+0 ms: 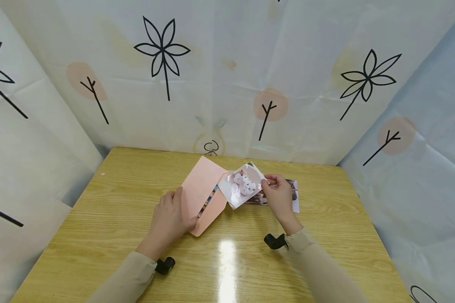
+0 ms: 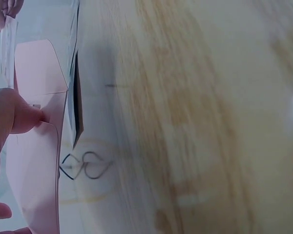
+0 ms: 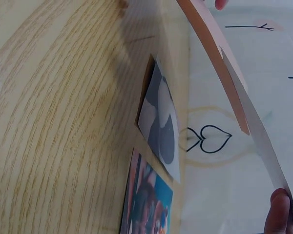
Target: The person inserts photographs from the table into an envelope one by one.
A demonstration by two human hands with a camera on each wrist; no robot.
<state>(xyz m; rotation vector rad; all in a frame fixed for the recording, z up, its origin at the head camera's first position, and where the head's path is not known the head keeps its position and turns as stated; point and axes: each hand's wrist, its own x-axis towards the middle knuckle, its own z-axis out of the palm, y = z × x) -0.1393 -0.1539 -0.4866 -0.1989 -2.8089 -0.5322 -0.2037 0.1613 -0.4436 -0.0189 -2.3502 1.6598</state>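
Note:
My left hand [image 1: 168, 216] grips a pink envelope [image 1: 197, 181] at its lower left, thumb on the near face. The envelope is tilted above the table with its flap [image 2: 40, 66] unfolded, and a strip of something colourful [image 1: 208, 200] shows in its opening. By the right edge, my right hand [image 1: 280, 195] pinches a photo [image 1: 246, 185] of two pale, round animal-like figures between thumb and fingers. The photo's left corner meets the flap side of the envelope; whether it touches cannot be told. In the right wrist view the photo [image 3: 266, 146] appears nearly edge-on.
Under and behind the right hand, more photos lie on the wooden table [image 1: 136, 181]: a grey-toned one [image 3: 158, 122] and a colourful one [image 3: 149, 200]. A patterned cloth [image 1: 227, 75] hangs along the table's back and sides. Each wrist carries a small black camera [image 1: 274, 241].

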